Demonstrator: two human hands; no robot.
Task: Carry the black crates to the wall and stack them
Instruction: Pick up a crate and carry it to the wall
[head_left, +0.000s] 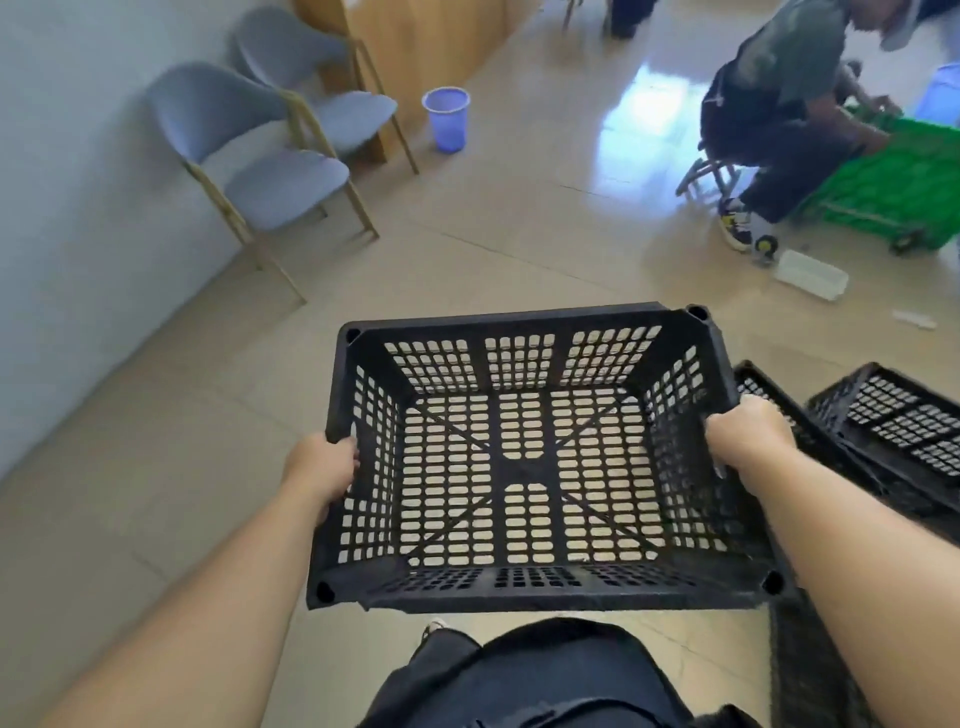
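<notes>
While the left hand (324, 467) and the right hand (748, 436) curl their fingers around the 2 short side rims of the empty black perforated crate (519, 319), holding it above the floor, more black crates (893, 415) lie just right of it and 2 grey chairs (249, 171) stand at the wall (62, 208), far left of it.

No readable text, labels, brands, numbers or signs anywhere.
</notes>
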